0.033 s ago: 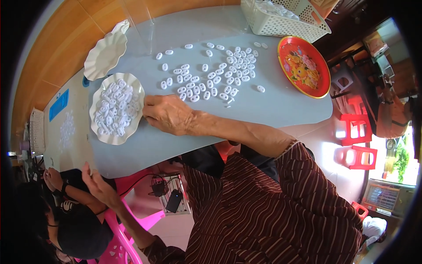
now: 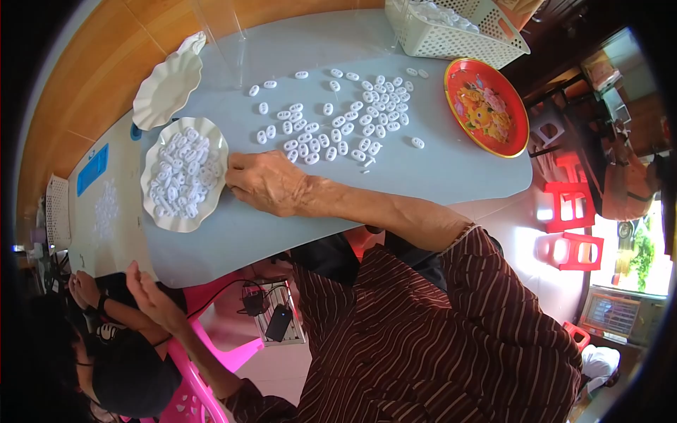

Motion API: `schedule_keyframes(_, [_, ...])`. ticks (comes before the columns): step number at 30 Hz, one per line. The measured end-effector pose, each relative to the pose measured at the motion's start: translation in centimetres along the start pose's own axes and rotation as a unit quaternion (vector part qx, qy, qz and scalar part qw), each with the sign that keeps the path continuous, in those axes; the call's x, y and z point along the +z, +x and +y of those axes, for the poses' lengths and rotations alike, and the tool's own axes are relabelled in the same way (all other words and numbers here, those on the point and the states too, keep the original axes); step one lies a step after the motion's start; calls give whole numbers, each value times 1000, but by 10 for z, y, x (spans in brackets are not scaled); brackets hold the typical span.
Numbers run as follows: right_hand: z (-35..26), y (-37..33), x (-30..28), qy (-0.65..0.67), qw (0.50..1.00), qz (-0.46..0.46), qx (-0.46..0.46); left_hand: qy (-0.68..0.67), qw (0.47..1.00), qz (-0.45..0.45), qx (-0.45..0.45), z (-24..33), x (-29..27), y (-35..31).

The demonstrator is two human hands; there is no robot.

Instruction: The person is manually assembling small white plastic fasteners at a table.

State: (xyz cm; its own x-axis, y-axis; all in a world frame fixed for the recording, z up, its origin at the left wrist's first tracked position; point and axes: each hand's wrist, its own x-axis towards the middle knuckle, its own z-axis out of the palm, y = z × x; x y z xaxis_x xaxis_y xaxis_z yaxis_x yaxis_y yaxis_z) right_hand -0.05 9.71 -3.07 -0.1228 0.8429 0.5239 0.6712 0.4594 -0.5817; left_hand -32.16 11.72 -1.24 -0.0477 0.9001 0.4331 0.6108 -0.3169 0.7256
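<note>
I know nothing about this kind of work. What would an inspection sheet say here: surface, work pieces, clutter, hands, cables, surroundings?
Surface: grey tabletop.
Work pieces: white oval pieces lie scattered; more white pieces are heaped in a scalloped dish.
Clutter: second scalloped dish, red floral tray, perforated white basket holding white pieces.
Hands: right hand curled beside the heaped dish, its contents hidden; left hand open, beyond the table's near edge.
Cables: black cord below the table.
Surroundings: pink chair, red stools, another person at the left.
</note>
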Motion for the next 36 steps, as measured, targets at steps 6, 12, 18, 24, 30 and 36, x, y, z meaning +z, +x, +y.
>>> schedule_keyframes(6, [6,0,-1,-30,999,11,-41,-123,973,11,-193,-86,-11,61])
schedule_keyframes(12, [-3,-2,2,-31,999,-25,-35,31,999,-16,-40,-163,-8,89])
schedule_keyframes(18, [-19,7,-10,-23,999,-37,5,-42,993,70,-87,-145,9,100])
schedule_keyframes(24, [-26,12,-8,-22,997,-65,32,197,976,44,79,-165,19,130])
schedule_keyframes(30, [-26,16,-12,-32,997,-66,29,289,950,12,118,-174,34,198])
schedule_keyframes(36, [-25,17,-11,-39,995,-82,30,338,933,-20,124,-203,41,217])
